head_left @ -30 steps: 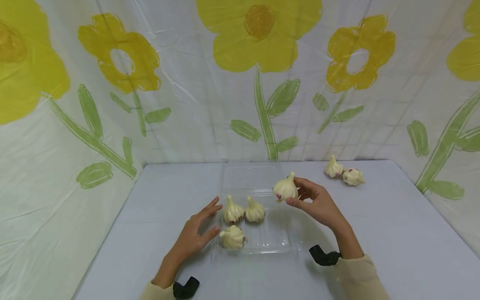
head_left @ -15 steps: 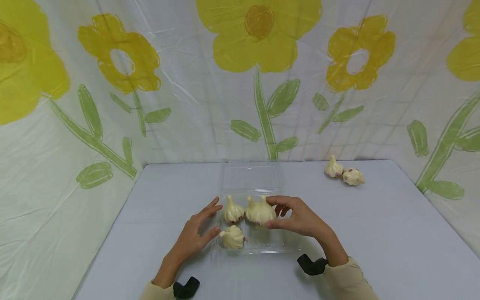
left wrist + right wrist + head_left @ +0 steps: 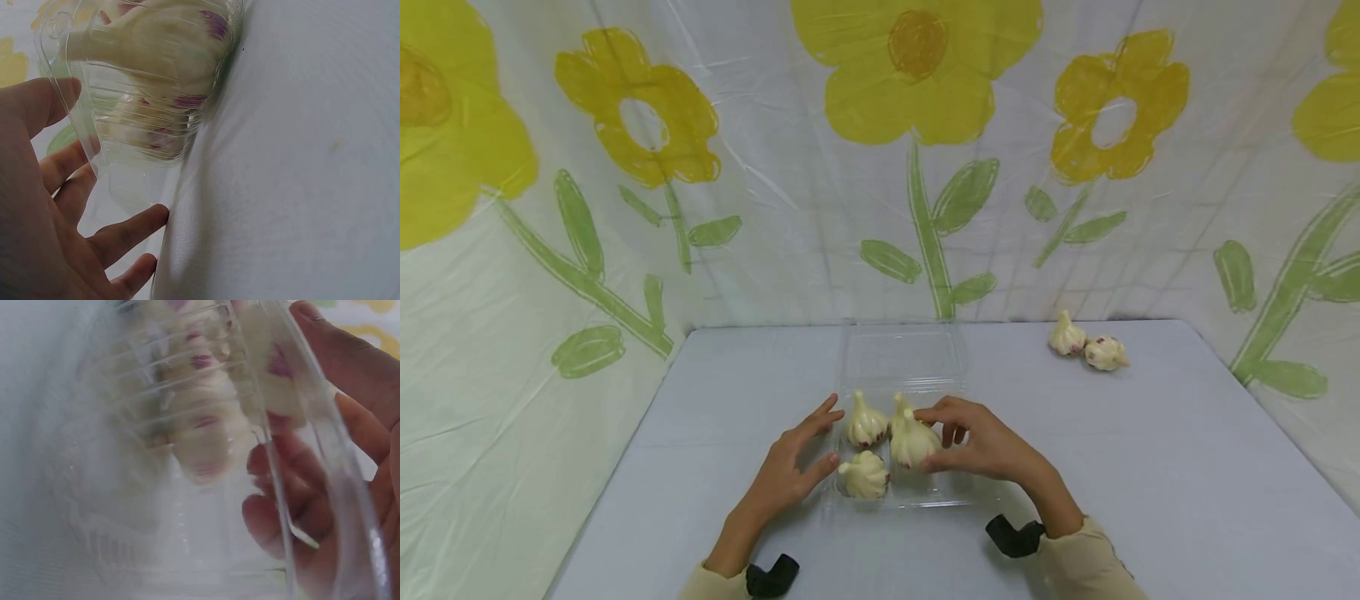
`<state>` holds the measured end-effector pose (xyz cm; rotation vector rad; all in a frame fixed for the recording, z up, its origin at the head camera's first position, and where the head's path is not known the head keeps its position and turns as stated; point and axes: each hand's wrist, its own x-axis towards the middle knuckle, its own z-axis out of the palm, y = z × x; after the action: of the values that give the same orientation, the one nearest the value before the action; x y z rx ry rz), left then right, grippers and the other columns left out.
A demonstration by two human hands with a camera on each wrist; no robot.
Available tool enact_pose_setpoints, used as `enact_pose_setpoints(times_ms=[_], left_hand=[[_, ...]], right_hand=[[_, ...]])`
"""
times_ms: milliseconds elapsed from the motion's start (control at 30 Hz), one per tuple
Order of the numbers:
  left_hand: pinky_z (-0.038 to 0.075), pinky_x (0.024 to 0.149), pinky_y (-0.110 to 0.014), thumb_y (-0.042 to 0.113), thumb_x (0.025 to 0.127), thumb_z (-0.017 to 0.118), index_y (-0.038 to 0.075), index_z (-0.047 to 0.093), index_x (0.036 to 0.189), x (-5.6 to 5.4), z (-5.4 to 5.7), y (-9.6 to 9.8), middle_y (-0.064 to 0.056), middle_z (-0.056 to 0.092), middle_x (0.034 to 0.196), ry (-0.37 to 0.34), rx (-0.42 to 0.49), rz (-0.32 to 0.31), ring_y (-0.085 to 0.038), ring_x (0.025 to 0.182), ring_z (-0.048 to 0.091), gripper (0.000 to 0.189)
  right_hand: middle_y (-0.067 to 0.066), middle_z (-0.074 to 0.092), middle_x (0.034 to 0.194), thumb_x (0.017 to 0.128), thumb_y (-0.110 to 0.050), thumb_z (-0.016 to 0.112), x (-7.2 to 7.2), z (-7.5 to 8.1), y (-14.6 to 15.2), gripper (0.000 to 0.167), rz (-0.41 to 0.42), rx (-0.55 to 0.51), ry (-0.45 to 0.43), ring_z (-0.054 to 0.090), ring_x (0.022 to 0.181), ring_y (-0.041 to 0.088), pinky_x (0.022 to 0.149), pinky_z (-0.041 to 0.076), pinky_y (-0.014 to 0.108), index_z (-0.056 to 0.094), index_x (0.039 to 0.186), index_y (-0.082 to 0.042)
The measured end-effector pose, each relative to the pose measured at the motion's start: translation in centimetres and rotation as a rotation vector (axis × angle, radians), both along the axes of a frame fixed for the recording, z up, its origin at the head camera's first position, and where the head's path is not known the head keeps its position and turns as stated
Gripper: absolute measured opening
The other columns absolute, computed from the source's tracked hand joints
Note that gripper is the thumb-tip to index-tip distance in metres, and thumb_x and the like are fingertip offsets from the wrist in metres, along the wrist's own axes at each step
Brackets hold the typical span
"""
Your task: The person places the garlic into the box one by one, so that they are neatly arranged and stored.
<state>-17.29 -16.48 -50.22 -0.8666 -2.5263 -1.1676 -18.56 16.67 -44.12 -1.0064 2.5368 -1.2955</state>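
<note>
My right hand (image 3: 985,443) pinches a garlic bulb (image 3: 913,443) between thumb and fingers, low over the clear plastic clamshell container (image 3: 951,493). Behind the held bulb, another garlic bulb (image 3: 898,405) is mostly hidden. Two more, an upright garlic bulb (image 3: 867,422) and a tilted garlic bulb (image 3: 864,475), sit in the container's left half. My left hand (image 3: 786,468) rests at the container's left side with fingers spread; in the left wrist view the thumb and a fingertip meet the clear rim (image 3: 84,134). Through the plastic wall, the right wrist view shows the right fingers (image 3: 262,519) beside the bulbs.
The container's clear lid (image 3: 902,354) lies folded back toward the curtain. Two loose garlic bulbs, one upright (image 3: 1067,335) and one on its side (image 3: 1106,353), stand at the table's back right. A flower-printed curtain (image 3: 790,250) rises behind the white table (image 3: 1187,467).
My right hand has carried its garlic bulb left and down, from above the container's right side to beside and in front of the upright bulbs. The left hand has stayed put.
</note>
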Motion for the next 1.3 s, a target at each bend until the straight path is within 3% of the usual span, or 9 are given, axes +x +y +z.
enact_pose_setpoints(times_ms=[200,433,567,700,933,1100,1300], left_hand=[[0.05,0.103,-0.057,0.014,0.093,0.07,0.011,0.052,0.149,0.0,-0.2,0.0,-0.014,0.04,0.163,-0.005,0.001,0.004,-0.03,0.132,0.06,0.058],[0.05,0.104,-0.056,0.015,0.093,0.07,0.011,0.052,0.148,0.0,-0.2,0.0,-0.01,0.039,0.164,-0.009,0.003,0.004,-0.03,0.133,0.059,0.058],[0.049,0.106,-0.056,0.015,0.094,0.07,0.011,0.051,0.149,-0.1,-0.2,-0.1,-0.012,0.039,0.164,-0.006,-0.005,0.001,-0.033,0.137,0.055,0.058],[0.049,0.106,-0.055,0.014,0.094,0.07,0.009,0.052,0.148,-0.1,-0.1,-0.2,-0.014,0.039,0.163,-0.011,-0.006,0.0,-0.032,0.137,0.056,0.058],[0.048,0.107,-0.054,0.014,0.093,0.07,0.009,0.052,0.148,0.1,0.1,0.0,-0.011,0.039,0.164,-0.015,-0.008,0.003,-0.032,0.138,0.054,0.057],[0.047,0.108,-0.055,0.015,0.093,0.07,0.011,0.052,0.148,0.2,0.2,0.0,-0.008,0.038,0.165,-0.029,-0.008,0.005,-0.035,0.141,0.051,0.058],[0.048,0.107,-0.056,0.017,0.094,0.07,0.011,0.052,0.148,0.2,0.0,0.0,-0.006,0.038,0.165,-0.024,-0.005,0.009,-0.029,0.14,0.053,0.057]], right_hand=[[-0.002,0.07,0.111,0.082,-0.035,0.086,0.0,-0.3,-0.2,0.065,0.014,0.031,-0.053,0.062,0.081,0.008,0.08,0.055,0.033,0.064,0.139,-0.012],[0.0,0.07,0.113,0.082,-0.035,0.086,0.2,-0.7,-0.5,0.064,0.059,0.09,-0.104,0.066,0.083,0.013,0.081,0.056,0.035,0.065,0.137,-0.01],[0.001,0.07,0.116,0.081,-0.036,0.086,0.3,-0.9,-0.8,0.067,0.054,0.135,-0.086,0.066,0.084,0.015,0.078,0.057,0.033,0.064,0.138,-0.01],[0.0,0.071,0.115,0.079,-0.036,0.087,0.3,-1.0,-1.0,0.067,0.04,0.171,-0.05,0.063,0.08,0.01,0.074,0.055,0.026,0.066,0.137,-0.011],[-0.005,0.068,0.1,0.078,-0.037,0.088,0.4,-0.9,-1.2,0.066,0.014,0.203,-0.038,0.055,0.066,0.004,0.062,0.047,0.02,0.067,0.136,-0.015],[-0.007,0.067,0.098,0.079,-0.038,0.087,0.5,-1.1,-1.3,0.064,0.001,0.225,-0.012,0.053,0.067,0.004,0.062,0.046,0.02,0.067,0.137,-0.018],[-0.006,0.07,0.102,0.08,-0.038,0.087,0.6,-1.3,-1.3,0.065,0.001,0.232,0.002,0.053,0.067,0.001,0.063,0.046,0.019,0.066,0.137,-0.017]])
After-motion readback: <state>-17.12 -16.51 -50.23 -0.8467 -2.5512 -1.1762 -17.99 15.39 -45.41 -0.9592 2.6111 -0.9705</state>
